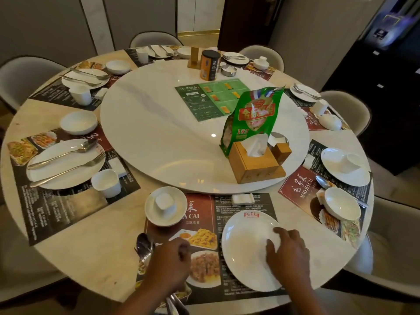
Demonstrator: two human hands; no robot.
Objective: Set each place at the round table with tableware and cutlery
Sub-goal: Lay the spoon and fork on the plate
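**Nearest place setting, on the near side of the white marble turntable [159, 137].** The right hand [288, 251] lies on the white round porcelain plate [245, 246], fingers spread and nearly flat, gripping nothing. The plate sits right of centre on the dark printed placemat [200, 214]. The left hand [168, 262] is curled round a steel spoon and fork [144, 245], the spoon's bowl protruding.

Good practice, judged from the finished place left of the turntable, is to slide the plate flat to the mat's middle. The cutlery is then laid side by side across it, handles away from the turntable.

Just short of the turntable's near edge, a small white bowl [181, 201] holds an upturned white cup [164, 202]. On the turntable, a bamboo tissue box [247, 164] holds one raised tissue.
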